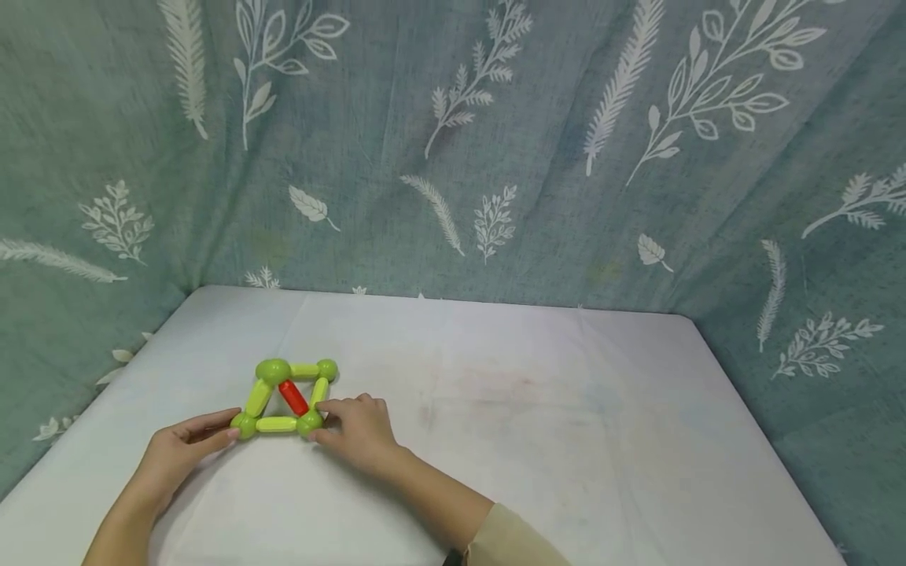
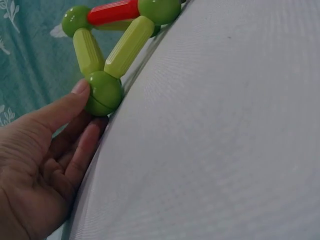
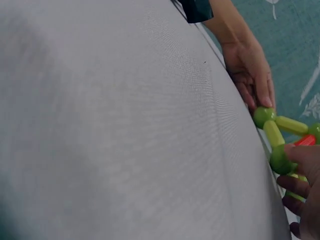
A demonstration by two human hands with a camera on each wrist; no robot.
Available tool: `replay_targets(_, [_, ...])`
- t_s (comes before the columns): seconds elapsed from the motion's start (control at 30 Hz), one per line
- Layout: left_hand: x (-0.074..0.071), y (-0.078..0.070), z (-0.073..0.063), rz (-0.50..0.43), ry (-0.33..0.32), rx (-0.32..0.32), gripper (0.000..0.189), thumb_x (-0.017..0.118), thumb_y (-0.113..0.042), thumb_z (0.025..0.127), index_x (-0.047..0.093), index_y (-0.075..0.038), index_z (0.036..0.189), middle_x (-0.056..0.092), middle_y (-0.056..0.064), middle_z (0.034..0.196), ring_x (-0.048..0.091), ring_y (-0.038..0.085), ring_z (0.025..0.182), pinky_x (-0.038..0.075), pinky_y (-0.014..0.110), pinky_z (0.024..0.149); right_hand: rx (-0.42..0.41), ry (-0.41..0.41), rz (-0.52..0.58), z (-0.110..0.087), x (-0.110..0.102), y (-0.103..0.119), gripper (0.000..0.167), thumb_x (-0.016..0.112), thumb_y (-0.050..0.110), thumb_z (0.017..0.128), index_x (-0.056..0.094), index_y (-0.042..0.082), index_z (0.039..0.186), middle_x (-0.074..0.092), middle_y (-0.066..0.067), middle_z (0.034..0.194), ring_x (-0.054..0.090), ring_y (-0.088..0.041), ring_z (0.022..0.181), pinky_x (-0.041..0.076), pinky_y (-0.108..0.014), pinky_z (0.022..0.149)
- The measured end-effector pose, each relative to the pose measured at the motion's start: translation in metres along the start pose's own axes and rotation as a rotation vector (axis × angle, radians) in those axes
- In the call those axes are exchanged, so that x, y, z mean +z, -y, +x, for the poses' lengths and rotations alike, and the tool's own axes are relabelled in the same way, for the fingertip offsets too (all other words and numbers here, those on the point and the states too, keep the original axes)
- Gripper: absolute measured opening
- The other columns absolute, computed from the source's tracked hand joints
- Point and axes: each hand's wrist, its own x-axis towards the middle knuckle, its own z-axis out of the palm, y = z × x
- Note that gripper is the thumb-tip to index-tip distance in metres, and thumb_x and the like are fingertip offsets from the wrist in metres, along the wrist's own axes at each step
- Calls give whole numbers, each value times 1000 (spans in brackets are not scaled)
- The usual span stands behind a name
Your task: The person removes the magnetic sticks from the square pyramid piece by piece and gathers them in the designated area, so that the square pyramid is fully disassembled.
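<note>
A toy frame of green balls and sticks lies on the left part of the table, resembling a magnetic ball-and-stick building set. Its yellow-green sticks (image 1: 277, 424) form a four-sided outline, and a red stick (image 1: 293, 398) crosses it. The red stick slants up to a raised green ball (image 2: 76, 21). My left hand (image 1: 177, 452) pinches the near-left green ball (image 2: 104, 93) between thumb and fingers. On the other side, my right hand (image 1: 361, 432) grips the near-right green ball (image 3: 281, 160). A far-right ball (image 1: 327, 370) stands free of both hands.
The table (image 1: 566, 440) has a white cloth with faint reddish stains. Behind it and at both sides hangs a green-blue curtain (image 1: 382, 173) printed with white leaves. A dark band (image 3: 196, 10) shows near the left wrist.
</note>
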Motion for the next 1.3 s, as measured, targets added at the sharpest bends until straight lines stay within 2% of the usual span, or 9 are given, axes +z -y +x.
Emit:
replay_targets(0.17, [4, 4, -4, 11, -9, -2, 59, 70, -42, 83, 58, -7, 129, 53, -37, 95, 49, -22, 87, 47, 8, 72, -22, -34, 0, -3, 3, 0, 38, 71, 48, 79, 68, 34, 115, 68, 20, 102, 44, 2, 74, 33, -17, 73])
replay_targets(0.3, [5, 3, -5, 26, -26, 55, 57, 70, -38, 85, 58, -3, 128, 54, -37, 96, 53, -18, 87, 50, 11, 71, -45, -64, 45, -3, 3, -2, 36, 72, 44, 80, 69, 32, 114, 69, 18, 104, 46, 3, 75, 35, -15, 76])
replay_targets(0.43, [8, 2, -11, 41, -41, 106, 52, 70, -32, 86, 59, 0, 125, 56, -36, 95, 57, -14, 86, 52, 14, 69, -68, -67, 97, -9, 3, -6, 34, 71, 42, 82, 69, 30, 114, 69, 17, 103, 54, 5, 84, 38, -15, 83])
replay_targets(0.6, [14, -4, -15, 109, -26, 125, 55, 70, -36, 85, 59, 0, 125, 57, -34, 98, 56, -14, 87, 50, 13, 71, -62, -70, 164, -16, 0, -14, 34, 73, 38, 81, 70, 27, 113, 69, 16, 103, 57, 3, 91, 41, -15, 86])
replay_targets(0.7, [17, -10, -15, 154, -13, 134, 59, 70, -40, 83, 59, -1, 126, 60, -27, 102, 53, -17, 89, 48, 10, 73, -47, -73, 203, -18, -3, -17, 35, 75, 36, 80, 70, 25, 113, 70, 14, 103, 57, 1, 91, 42, -14, 83])
replay_targets(0.87, [24, -14, -15, 176, -4, 122, 59, 71, -42, 82, 60, -3, 125, 67, -7, 110, 54, -16, 89, 47, 9, 74, -54, -74, 239, -23, -8, -21, 36, 77, 31, 78, 71, 21, 113, 70, 12, 104, 57, 0, 93, 42, -12, 81])
replay_targets(0.97, [27, -17, -15, 183, -1, 116, 59, 72, -43, 81, 61, -4, 124, 68, 0, 112, 54, -16, 89, 47, 9, 74, -53, -74, 250, -25, -8, -24, 37, 77, 31, 78, 71, 20, 113, 70, 12, 104, 56, 0, 93, 42, -11, 81])
replay_targets(1.13, [33, -21, -15, 159, 16, 135, 55, 73, -38, 81, 62, -2, 122, 68, 4, 111, 57, -12, 89, 48, 11, 74, -23, -66, 317, -28, -12, -29, 35, 78, 28, 78, 71, 18, 110, 69, 12, 102, 55, 0, 91, 43, -12, 79])
replay_targets(1.3, [36, -22, -13, 170, 27, 145, 56, 74, -40, 80, 62, -3, 120, 68, 7, 113, 58, -11, 89, 50, 13, 74, 9, -30, 391, -31, -17, -34, 31, 79, 28, 77, 70, 17, 105, 67, 13, 95, 51, 1, 86, 43, -13, 76])
